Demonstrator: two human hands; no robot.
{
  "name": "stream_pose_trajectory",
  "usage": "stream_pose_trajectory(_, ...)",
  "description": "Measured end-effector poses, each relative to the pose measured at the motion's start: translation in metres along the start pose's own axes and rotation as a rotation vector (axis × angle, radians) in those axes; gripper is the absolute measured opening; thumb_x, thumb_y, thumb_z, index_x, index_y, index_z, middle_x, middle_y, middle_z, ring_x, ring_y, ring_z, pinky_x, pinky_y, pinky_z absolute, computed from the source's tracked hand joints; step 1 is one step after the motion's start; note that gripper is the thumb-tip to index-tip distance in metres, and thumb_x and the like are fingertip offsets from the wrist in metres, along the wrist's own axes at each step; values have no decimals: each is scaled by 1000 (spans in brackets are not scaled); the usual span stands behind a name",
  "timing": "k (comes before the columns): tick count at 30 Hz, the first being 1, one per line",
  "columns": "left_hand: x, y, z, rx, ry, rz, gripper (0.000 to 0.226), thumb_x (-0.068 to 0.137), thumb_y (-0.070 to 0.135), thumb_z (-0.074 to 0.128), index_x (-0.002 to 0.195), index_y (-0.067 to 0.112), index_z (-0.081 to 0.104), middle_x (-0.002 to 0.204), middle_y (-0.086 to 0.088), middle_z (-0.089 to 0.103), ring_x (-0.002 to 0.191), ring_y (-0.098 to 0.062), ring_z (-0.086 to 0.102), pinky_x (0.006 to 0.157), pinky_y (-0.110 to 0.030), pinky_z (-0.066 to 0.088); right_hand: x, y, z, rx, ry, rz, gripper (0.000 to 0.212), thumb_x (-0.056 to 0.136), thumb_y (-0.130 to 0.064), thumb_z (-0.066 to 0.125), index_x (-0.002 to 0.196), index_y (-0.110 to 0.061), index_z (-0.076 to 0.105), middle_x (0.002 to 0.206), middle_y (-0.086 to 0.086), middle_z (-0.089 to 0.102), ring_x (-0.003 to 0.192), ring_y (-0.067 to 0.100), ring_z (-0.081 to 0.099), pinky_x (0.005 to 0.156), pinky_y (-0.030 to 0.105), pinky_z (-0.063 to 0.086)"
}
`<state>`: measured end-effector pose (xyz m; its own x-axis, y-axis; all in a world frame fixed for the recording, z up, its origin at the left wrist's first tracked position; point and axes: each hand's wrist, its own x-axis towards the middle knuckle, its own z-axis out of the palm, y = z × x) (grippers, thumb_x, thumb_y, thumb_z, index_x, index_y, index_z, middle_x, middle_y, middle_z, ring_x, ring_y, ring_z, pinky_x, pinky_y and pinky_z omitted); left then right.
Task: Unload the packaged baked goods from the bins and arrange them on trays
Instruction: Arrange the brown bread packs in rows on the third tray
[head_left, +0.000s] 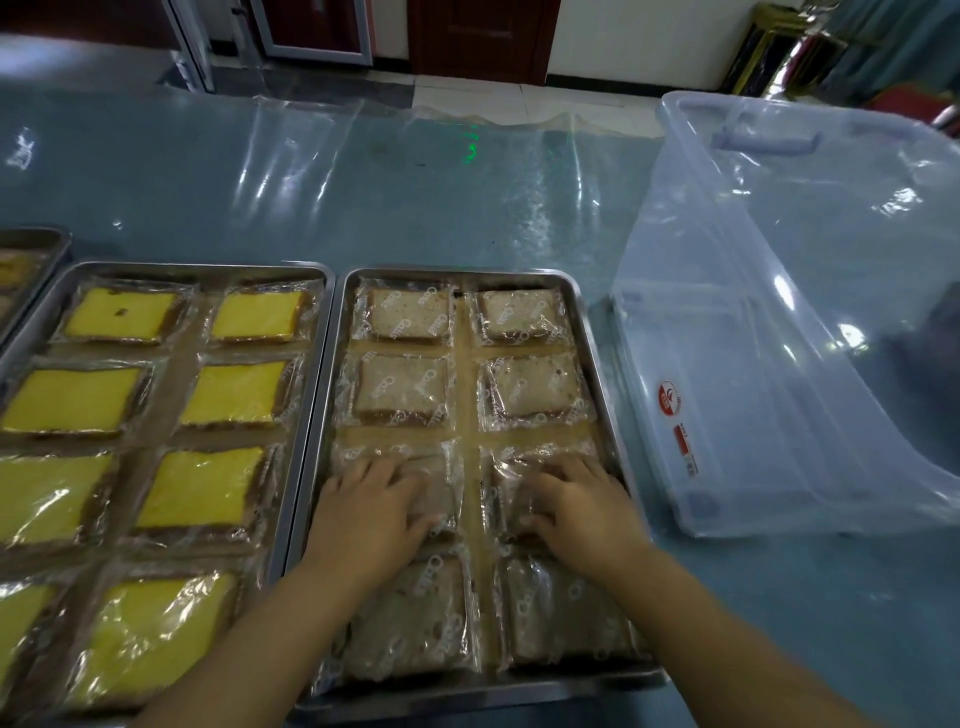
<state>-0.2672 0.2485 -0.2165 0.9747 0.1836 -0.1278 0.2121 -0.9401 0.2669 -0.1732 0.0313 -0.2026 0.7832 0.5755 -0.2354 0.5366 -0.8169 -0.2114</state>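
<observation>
A steel tray (592, 364) in front of me holds several clear-wrapped brown bread slices in two columns. My left hand (374, 514) lies flat, fingers spread, on the third packet of the left column (447, 467). My right hand (576, 509) lies flat on the third packet of the right column (506, 467). Both hands press down on top of the packets rather than gripping them. To the right, a clear plastic bin (779, 332) lies tipped on its side, and I see no packets inside it.
A second steel tray (306, 332) to the left holds several wrapped yellow cake slices. The corner of a third tray (52, 244) shows at the far left. Clear plastic sheeting (415, 182) covers the blue-green table behind the trays.
</observation>
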Motion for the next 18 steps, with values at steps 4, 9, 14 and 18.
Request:
stream_pose_trajectory(4, 3, -2, 1, 8, 12, 6, 50, 86, 55, 50, 133, 35, 46, 146, 7, 34, 133, -20, 26, 103, -39, 27, 9, -1, -4, 27, 12, 25, 43, 89, -41, 57, 129, -30, 51, 141, -2, 38, 132, 21, 30, 107, 40, 31)
stream_pose_trajectory(9, 7, -1, -3, -30, -2, -4, 51, 88, 49, 52, 135, 31, 45, 149, 5, 30, 136, -20, 20, 108, -41, 24, 8, -2, -7, 58, 29, 16, 43, 89, -38, 57, 131, -29, 50, 140, 0, 40, 131, 21, 30, 106, 39, 32)
stream_pose_trajectory(14, -21, 11, -2, -85, 31, -2, 47, 86, 51, 53, 129, 32, 50, 138, 3, 40, 129, -19, 25, 106, -42, 27, -24, -2, -3, 87, 156, -44, 38, 88, -36, 59, 124, -24, 57, 132, -1, 49, 123, 18, 40, 96, 31, 40)
stream_pose_trajectory(18, -53, 21, 1, -58, 75, -2, 46, 83, 59, 51, 122, 34, 54, 122, 6, 46, 116, -17, 34, 94, -40, 35, -54, -1, 5, 50, 175, -74, 36, 83, -40, 64, 116, -25, 63, 118, 1, 57, 111, 23, 49, 89, 37, 44)
